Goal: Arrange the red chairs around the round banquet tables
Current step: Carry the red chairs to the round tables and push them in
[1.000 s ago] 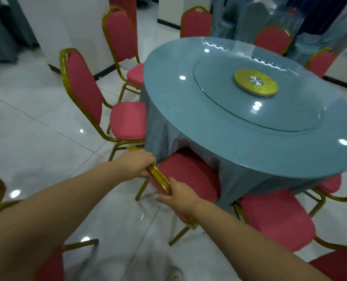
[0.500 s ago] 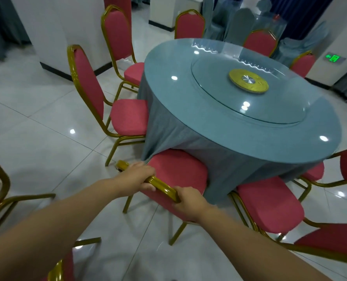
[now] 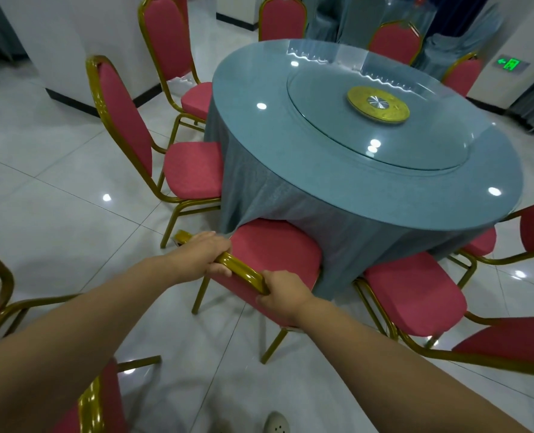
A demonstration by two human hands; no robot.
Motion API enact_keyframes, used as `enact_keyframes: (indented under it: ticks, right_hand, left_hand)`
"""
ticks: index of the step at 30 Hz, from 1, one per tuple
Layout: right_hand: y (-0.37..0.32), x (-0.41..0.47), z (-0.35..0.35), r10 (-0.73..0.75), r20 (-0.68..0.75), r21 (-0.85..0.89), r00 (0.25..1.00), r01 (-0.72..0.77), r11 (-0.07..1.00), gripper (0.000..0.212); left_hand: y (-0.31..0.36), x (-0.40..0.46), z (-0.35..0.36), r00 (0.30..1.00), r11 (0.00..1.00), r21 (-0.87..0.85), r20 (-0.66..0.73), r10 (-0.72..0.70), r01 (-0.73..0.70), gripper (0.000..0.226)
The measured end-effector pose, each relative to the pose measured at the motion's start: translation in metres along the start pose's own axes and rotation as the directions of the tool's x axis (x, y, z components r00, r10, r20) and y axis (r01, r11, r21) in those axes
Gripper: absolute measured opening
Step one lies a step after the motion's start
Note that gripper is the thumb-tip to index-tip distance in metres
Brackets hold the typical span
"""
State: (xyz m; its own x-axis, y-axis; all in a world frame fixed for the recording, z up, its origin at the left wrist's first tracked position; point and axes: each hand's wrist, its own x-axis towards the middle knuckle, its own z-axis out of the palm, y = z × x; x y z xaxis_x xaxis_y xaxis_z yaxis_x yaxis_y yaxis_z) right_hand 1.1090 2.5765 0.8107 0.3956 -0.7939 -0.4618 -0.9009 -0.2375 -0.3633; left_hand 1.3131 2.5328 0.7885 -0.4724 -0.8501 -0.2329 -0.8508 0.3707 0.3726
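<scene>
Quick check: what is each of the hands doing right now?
Left hand: grips the gold top rail of the chair.
Right hand: grips the same rail.

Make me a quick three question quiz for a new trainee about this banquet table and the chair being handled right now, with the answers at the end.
1. True or false: both hands grip the gold top rail of the held chair.
2. Where is that chair's seat front relative to the grey tablecloth? A) well clear of it B) pushed in under its hanging edge C) lying on the tabletop
3. What gold object sits at the centre of the glass turntable?

Key
1. True: the left hand and the right hand both hold the rail.
2. B
3. A round gold hub with a silver middle.
</scene>
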Motion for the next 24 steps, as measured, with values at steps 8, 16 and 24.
enact_keyframes:
  ticks: [8,16,24]
  right_hand:
    - [-0.002,-0.002,0.003,0.044,0.022,0.066,0.999,-0.045,0.997,0.019]
    - [0.006,-0.006,0.003,0.047,0.07,0.046,0.996,-0.051,0.998,0.02]
    - [0.023,-0.005,-0.005,0.054,0.112,0.015,0.992,-0.056,0.998,0.038]
  left_hand:
    - [0.005,-0.007,0.011,0.995,0.998,0.041,-0.091,-0.049,0.053,0.026]
    - [0.012,-0.008,0.013,0.996,0.998,0.032,-0.071,-0.053,0.055,0.029]
    - [0.028,-0.004,0.017,0.993,0.996,0.054,-0.096,-0.07,0.076,0.028]
